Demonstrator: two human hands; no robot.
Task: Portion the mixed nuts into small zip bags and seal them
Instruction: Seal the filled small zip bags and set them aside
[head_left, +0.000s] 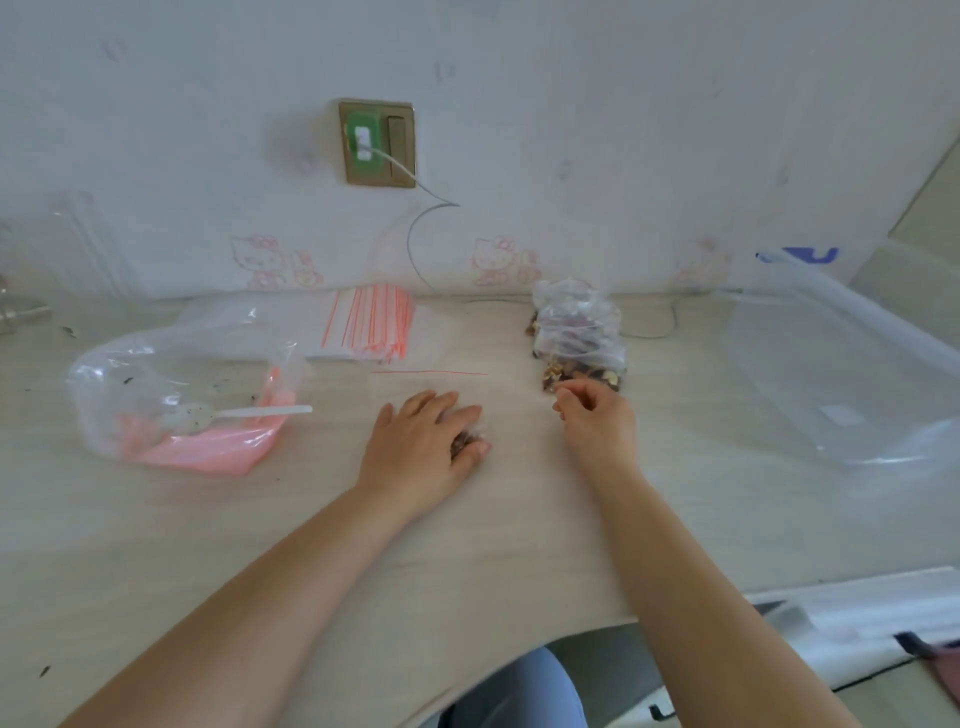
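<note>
my left hand (423, 439) lies flat in the middle of the frame, fingers straight, pressing on one small zip bag (470, 440) that rests on the pale tabletop (156, 545). brown mixed nuts (461, 443) show between my fingers; the rest of this bag is clear film, hard to make out, with a thin red zip line (430, 372) just above my fingertips. my right hand (597, 415) is to the right of it, fingers curled, the tips pinching near the low edge of a pile of filled bags (577, 332); i cannot tell whether my grip there has hold of the film or of nothing. that pile sits in the upper right of centre, clear bags packed with brown and dark nuts, heaped so that i cannot count them. one stack of empty zip bags (371, 325) with red zip strips lies fanned in the upper middle, against the wall. at the left of the frame there is one large clear bag (171, 395), open, with pink at its bottom and one white spoon (234, 414) lying in its mouth, handle pointing right. one big clear bag (841, 364) with a blue zip strip lies at the right edge. on the wall above, one socket plate (377, 143) holds one plug with a white cable (415, 228) hanging down.
</note>
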